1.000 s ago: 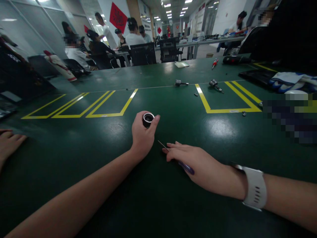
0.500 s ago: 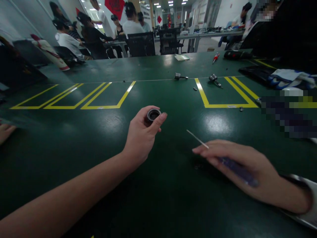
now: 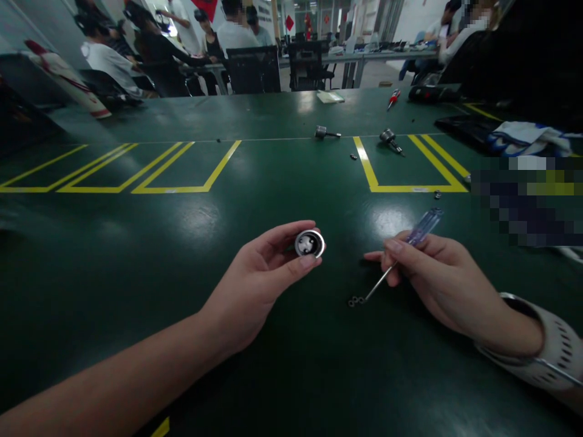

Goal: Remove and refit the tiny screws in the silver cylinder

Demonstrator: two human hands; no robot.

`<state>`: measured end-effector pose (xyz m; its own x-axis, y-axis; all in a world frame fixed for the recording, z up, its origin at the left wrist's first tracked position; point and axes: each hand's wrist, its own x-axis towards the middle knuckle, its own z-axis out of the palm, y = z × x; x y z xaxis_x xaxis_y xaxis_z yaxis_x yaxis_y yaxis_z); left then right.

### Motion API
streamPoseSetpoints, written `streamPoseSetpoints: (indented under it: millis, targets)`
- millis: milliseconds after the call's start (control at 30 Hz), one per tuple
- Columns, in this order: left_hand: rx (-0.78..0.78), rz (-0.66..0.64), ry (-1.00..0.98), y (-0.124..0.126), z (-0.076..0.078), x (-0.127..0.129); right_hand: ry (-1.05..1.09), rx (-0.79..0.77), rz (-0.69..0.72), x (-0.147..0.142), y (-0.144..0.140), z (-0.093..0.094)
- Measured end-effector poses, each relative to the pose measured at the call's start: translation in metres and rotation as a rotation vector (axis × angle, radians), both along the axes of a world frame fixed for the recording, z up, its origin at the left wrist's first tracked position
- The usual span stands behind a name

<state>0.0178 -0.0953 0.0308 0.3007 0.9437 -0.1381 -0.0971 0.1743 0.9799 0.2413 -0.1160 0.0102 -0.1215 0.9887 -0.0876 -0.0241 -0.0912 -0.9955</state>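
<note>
On desk (image 3: 282,388), small rings (image 3: 356,301) lie left of right hand (image 3: 449,276), nearer one; screwdriver (image 3: 424,226), gripped in its fingers, slants tip-down toward them; left hand (image 3: 257,273) grips silver-rimmed cup (image 3: 310,244).

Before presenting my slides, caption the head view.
Left hand holding a metal-rimmed cylinder; right hand, a screwdriver near small rings.

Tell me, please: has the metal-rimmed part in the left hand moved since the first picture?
Yes, the metal-rimmed part moved rightward and lower in view, against the yellow tape.
</note>
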Motion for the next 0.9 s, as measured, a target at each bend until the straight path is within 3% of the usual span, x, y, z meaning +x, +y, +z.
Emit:
streamPoseSetpoints:
  millis: [233, 533, 633, 767, 900]
  targets:
    - [0.051, -0.001, 0.098, 0.0, -0.003, 0.001, -0.202, 0.12, 0.006, 0.004, -0.001, -0.008]
    - [0.013, 0.03, 0.06, -0.002, -0.003, 0.001, -0.582, 0.363, 0.019, -0.005, -0.008, 0.011]
    - [-0.011, 0.041, 0.054, -0.003, -0.002, 0.002, -0.506, 0.266, -0.022, -0.004, -0.007, 0.007]
    - [-0.02, 0.026, 0.068, -0.003, -0.001, 0.002, -0.203, 0.021, -0.045, -0.002, -0.001, 0.001]
    - [-0.024, 0.014, 0.079, -0.003, -0.001, 0.001, 0.034, -0.12, -0.094, -0.005, 0.001, 0.008]
